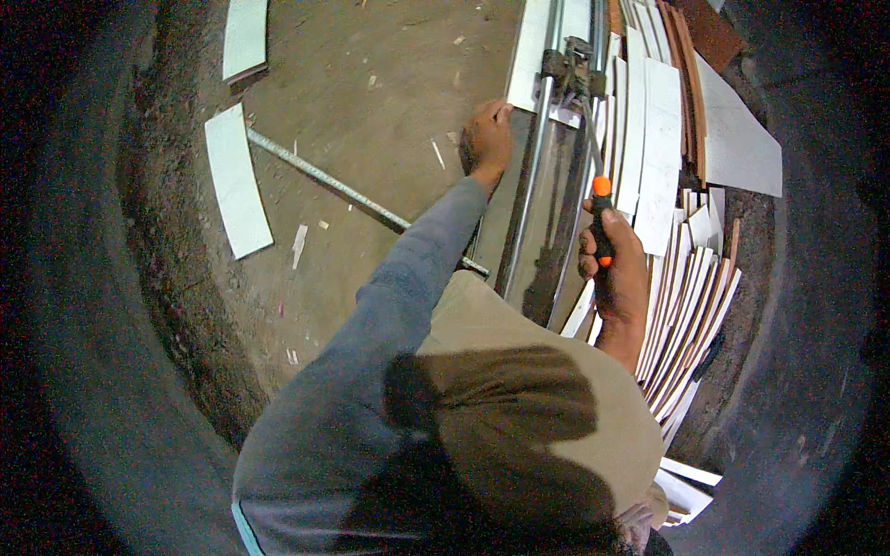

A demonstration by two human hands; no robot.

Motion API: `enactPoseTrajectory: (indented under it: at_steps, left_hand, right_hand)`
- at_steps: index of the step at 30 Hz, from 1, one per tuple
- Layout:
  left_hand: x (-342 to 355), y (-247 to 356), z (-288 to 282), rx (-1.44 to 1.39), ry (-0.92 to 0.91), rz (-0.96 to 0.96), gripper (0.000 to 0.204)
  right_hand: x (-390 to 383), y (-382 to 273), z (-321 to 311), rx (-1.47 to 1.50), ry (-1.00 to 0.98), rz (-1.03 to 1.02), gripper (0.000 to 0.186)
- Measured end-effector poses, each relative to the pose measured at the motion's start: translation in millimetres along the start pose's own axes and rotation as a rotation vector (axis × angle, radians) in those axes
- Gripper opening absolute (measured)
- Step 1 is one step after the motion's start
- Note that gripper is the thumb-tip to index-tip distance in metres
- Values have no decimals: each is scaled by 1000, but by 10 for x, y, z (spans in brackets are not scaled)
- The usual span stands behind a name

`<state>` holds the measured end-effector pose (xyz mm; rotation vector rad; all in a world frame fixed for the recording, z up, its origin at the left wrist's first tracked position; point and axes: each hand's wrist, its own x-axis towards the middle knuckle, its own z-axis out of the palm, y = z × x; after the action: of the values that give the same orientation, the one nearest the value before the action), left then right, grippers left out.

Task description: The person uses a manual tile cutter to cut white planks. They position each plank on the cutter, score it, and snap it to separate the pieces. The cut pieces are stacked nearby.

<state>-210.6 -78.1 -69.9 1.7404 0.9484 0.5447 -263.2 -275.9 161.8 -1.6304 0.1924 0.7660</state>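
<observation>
A manual tile cutter (pixel 521 213) with two steel rails stands on the ground in front of me. Under its rails, at the far end, lies a white tile (pixel 527 67). My left hand (pixel 487 144) is closed at the tile's near left corner, thumb on its edge. My right hand (pixel 621 264) is wrapped round the cutter's black and orange handle (pixel 602 187). From that handle a thin metal rod runs up to the sliding carriage (pixel 577 67), which sits over the tile near its front edge. The cutting wheel cannot be made out.
Stacked white and brown tile strips (pixel 686 306) line the right side, with a large pale tile piece (pixel 737 130) behind. A metal ruler (pixel 324 178) lies slantwise on the dirt floor at left. Near it are a white tile piece (pixel 238 181) and another tile (pixel 245 37).
</observation>
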Motion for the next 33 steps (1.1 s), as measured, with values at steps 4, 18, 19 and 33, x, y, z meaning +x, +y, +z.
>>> enactPoseTrajectory:
  at_steps: [4, 18, 19, 33]
  left_hand:
    - [15, 74, -9, -75, 96, 95, 28]
    - [1701, 1478, 966, 812, -539, 735, 56]
    - [1713, 1513, 991, 769, -538, 684, 54]
    - [1191, 1473, 561, 27, -525, 535, 42]
  right_hand:
    - [-33, -31, -2, -11, 16, 0, 43]
    - [-99, -86, -26, 36, 0, -22, 42]
    - [-105, -86, -34, 38, -1, -28, 42]
    - [-32, 412, -102, -209, 24, 114, 26]
